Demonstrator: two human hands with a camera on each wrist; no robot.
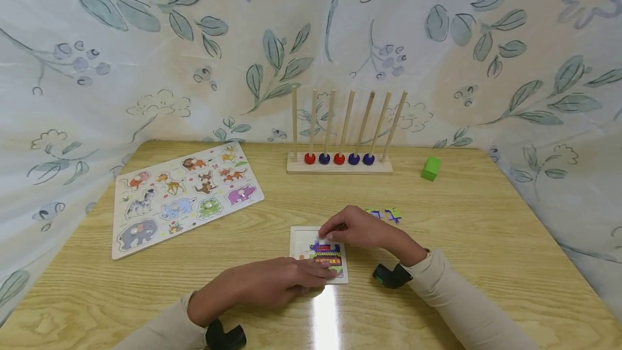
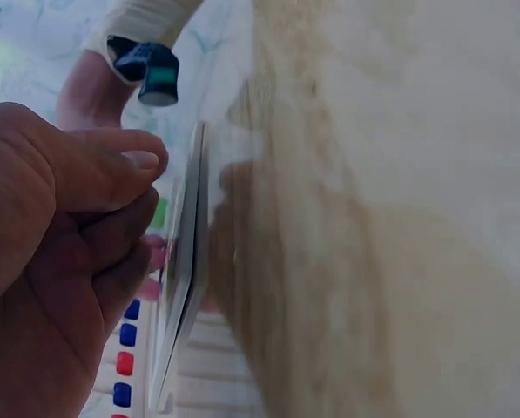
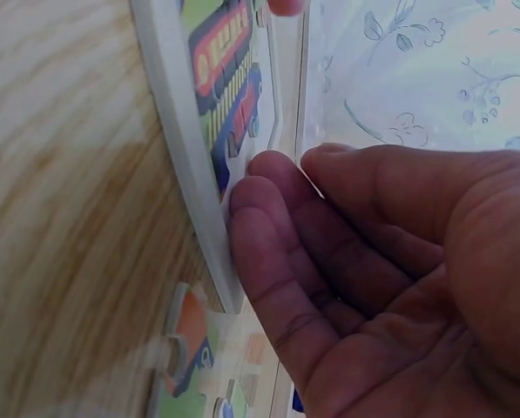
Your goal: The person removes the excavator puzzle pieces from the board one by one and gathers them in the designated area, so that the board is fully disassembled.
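Observation:
A small square jigsaw puzzle in a white tray [image 1: 302, 235] lies on the table, its picture partly filled with purple, red and yellow pieces [image 1: 326, 250]. My left hand [image 1: 272, 282] rests its fingers over the lower edge of the puzzle. My right hand [image 1: 362, 228] is at the upper right corner, its fingertips touching the tray [image 3: 177, 131] near the rim. No piece shows between the right fingers [image 3: 268, 252] in the right wrist view. Beyond that hand lie a few loose jigsaw pieces [image 1: 392, 215], partly hidden by it in the head view.
An animal peg puzzle board [image 1: 194, 193] lies at the left. At the back stands a wooden bead rack [image 1: 340, 168] with upright rods and red and blue beads. A green block [image 1: 431, 168] is to its right. Patterned cloth [image 1: 272, 26] hangs behind the table.

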